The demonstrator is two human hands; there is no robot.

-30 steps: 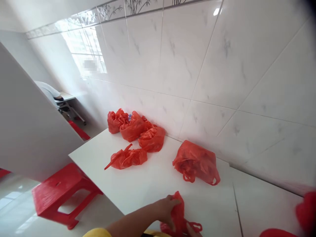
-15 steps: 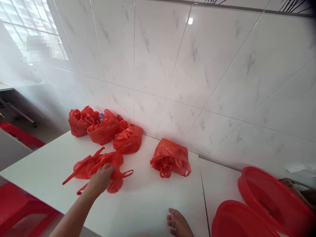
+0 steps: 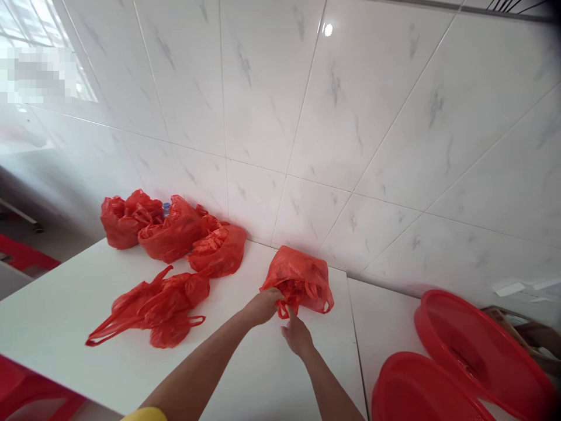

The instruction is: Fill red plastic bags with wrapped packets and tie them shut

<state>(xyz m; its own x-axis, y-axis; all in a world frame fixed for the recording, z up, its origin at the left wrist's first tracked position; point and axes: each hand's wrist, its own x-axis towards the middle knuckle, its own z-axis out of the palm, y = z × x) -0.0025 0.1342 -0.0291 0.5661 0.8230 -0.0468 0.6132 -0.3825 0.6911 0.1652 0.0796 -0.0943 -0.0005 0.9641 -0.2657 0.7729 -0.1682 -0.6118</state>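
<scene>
A red plastic bag (image 3: 302,263) lies by the wall with its mouth facing me and crumpled red plastic inside. At the left side of that mouth is my left hand (image 3: 266,305), its fingers closed on the bag's edge. My right hand (image 3: 298,336) is just below the mouth, index finger stretched up to the bag's loop handle and thumb apart from it. A loose heap of red plastic bags (image 3: 162,304) with handles splayed lies on the white table (image 3: 245,374), away from both hands.
Several filled red bags (image 3: 175,234) stand along the wall at the back left, a blue bottle cap (image 3: 166,207) showing among them. Two large red basins (image 3: 477,345) sit at the right, past a seam in the tabletop. A red stool (image 3: 30,386) stands below the table's left edge.
My left hand has let go of the loose bags and moved right to the bag by the wall. My right hand has come up to the same bag. The view has shifted slightly.
</scene>
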